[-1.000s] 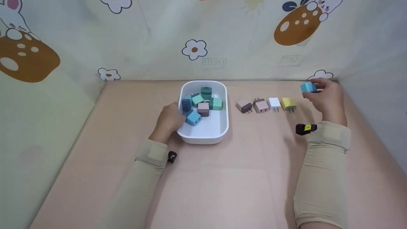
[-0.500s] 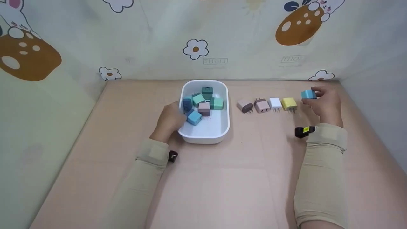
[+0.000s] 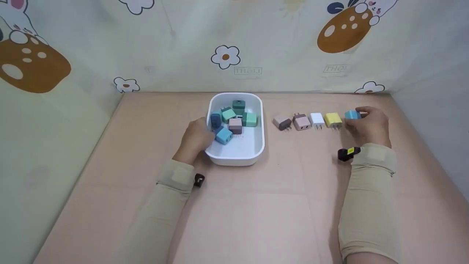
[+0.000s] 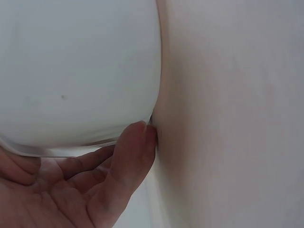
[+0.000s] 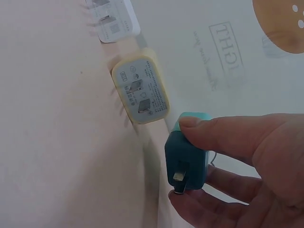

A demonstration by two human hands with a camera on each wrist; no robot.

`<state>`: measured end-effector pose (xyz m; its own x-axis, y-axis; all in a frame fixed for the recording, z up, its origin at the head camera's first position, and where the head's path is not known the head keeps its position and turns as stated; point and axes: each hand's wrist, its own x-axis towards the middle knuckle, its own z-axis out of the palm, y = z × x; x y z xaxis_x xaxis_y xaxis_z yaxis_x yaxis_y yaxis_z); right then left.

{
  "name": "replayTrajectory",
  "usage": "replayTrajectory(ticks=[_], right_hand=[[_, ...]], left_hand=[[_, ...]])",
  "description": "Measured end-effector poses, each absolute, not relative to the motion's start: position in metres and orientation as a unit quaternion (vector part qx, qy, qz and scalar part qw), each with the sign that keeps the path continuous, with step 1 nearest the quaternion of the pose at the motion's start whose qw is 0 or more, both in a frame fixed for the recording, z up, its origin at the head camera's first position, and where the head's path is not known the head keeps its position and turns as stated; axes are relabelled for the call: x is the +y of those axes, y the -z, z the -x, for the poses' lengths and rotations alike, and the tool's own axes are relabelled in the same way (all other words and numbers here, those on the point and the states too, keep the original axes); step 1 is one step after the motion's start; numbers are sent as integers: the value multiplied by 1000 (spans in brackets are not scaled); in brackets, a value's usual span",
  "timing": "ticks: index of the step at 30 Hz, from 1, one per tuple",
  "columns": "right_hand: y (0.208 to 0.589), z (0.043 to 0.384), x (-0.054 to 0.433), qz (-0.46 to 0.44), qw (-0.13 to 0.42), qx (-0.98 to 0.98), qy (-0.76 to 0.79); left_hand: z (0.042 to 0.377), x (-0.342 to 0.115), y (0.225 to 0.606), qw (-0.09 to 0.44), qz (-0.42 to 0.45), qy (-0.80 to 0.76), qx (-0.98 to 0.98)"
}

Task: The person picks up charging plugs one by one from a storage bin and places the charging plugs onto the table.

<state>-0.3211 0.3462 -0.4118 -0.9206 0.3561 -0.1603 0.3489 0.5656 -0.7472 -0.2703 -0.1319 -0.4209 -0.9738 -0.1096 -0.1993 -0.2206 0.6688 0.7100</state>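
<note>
My right hand (image 3: 370, 126) pinches a blue plug-in charger (image 3: 352, 114) between thumb and fingers, just right of a yellow charger (image 3: 332, 120). In the right wrist view the held charger (image 5: 186, 159) shows its metal prongs, with the thumb on its upper side. My left hand (image 3: 198, 136) grips the left side of a white plastic bin (image 3: 238, 160). In the left wrist view the thumb and fingers (image 4: 135, 147) lie against the bin's wall. Inside the bin are several chargers, among them a blue one (image 3: 224, 135), a mauve one (image 3: 235, 125) and a green one (image 3: 249, 119).
Left of the yellow charger, a row continues with a white charger (image 3: 316, 119), a pinkish one (image 3: 301, 121) and a mauve-and-brown one (image 3: 281, 122). A patterned wall sheet (image 3: 176, 44) rises behind the pink table surface (image 3: 256, 212).
My right hand has come down and to the left with the blue charger, closer to the yellow one. The left hand stays at the bin.
</note>
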Motion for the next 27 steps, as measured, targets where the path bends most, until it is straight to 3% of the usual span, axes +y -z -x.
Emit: replayTrajectory(ticks=[27], right_hand=[[424,319,339,222,-13,-873,-433]], left_hand=[[271,-131,421,70,95,-384,916]])
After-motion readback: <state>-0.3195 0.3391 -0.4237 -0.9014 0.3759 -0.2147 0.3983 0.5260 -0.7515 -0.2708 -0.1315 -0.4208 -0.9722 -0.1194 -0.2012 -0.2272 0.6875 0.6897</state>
